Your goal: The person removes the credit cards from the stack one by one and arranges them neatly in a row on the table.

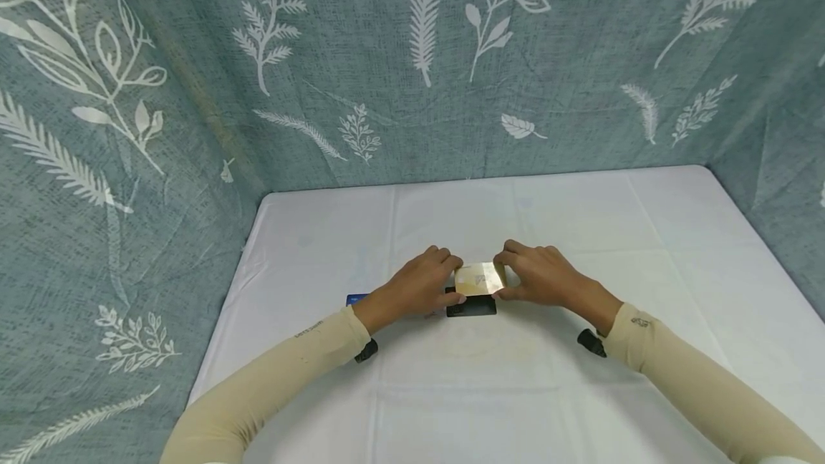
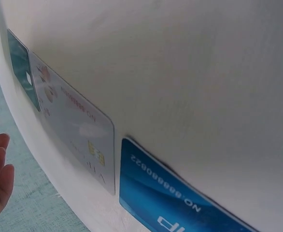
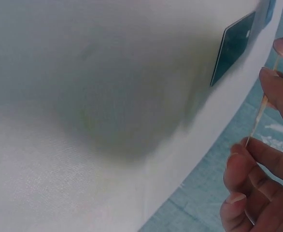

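Observation:
A shiny gold card is held up at a tilt above the table between both hands. My left hand pinches its left end between thumb and fingers. At its right end, my right hand pinches it the same way; the right wrist view shows the card edge-on. Just below lies a black card flat on the cloth. Left of it in the left wrist view lie a white card with a chip and a blue card. My left arm hides most of these two in the head view.
A white cloth covers the table. Patterned blue-green curtains hang behind it and at both sides. Black wrist-worn devices show under the left wrist and right wrist.

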`<state>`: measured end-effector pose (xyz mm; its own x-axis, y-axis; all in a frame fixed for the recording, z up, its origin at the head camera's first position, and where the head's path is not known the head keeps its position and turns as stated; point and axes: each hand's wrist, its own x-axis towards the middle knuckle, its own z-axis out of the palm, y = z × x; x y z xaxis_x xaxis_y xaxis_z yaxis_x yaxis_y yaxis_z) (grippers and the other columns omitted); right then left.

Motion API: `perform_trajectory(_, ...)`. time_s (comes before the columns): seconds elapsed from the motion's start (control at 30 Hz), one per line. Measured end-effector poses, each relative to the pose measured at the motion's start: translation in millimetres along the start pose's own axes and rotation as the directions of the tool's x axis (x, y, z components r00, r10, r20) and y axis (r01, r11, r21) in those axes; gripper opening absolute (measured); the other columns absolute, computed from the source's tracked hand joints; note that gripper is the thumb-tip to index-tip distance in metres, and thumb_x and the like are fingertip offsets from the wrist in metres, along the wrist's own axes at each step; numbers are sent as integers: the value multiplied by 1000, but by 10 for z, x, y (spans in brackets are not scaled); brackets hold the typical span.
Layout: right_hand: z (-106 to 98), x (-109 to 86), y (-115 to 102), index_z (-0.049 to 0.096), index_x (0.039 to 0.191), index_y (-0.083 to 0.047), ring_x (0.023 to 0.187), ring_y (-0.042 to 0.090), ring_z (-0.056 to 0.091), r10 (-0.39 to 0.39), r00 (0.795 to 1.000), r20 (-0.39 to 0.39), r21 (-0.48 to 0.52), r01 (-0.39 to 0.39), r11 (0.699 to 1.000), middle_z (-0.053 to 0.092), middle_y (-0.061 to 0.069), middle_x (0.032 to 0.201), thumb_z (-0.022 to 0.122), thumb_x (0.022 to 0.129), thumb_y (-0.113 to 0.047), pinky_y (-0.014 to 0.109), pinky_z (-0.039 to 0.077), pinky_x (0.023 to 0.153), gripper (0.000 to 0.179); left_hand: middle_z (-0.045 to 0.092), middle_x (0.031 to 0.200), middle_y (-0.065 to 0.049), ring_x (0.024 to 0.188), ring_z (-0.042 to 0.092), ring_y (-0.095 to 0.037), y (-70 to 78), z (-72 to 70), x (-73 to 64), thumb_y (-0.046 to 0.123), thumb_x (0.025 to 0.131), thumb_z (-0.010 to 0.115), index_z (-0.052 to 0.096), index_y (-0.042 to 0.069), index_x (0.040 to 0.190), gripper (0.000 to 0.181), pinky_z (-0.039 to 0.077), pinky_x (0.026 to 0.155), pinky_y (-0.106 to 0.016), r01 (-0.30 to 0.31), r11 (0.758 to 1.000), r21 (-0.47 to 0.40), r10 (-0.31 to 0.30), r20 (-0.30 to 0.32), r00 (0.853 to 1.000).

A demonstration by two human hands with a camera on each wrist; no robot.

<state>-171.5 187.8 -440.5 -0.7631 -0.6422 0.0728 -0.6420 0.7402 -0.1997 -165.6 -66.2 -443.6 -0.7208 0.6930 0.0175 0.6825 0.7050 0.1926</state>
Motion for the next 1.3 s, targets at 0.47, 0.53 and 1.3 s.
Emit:
perform_trajectory(0.47,29,-103,30,72,113,-12,54,6,41,-15,1000,-6,4,15,1000,61,0,96,86,75,-44,22,33,45,51,65,114,-7,94,56,-17,66,39,-16,46,89,75,63,5,125,56,50,79,-29,-33,999,-3,33,-28,999)
perform_trajectory(0.53,26,-117,30,72,113,-12,54,5,40,-18,1000,-6,3,18,1000,62,0,97,86,76,-44,22,33,46,51,65,113,-7,93,56,-17,72,46,-18,46,89,75,63,5,125,56,50,78,-29,-39,999,0,39,-32,999)
perform_trajectory(1.3,60,-213,11,72,110,-11,53,4,38,-27,999,-33,9,28,1000,62,-1,97,86,75,-44,21,32,45,50,65,111,-4,91,54,-15,114,107,-44,49,88,74,63,7,124,57,48,77,-27,-64,998,22,65,-36,997)
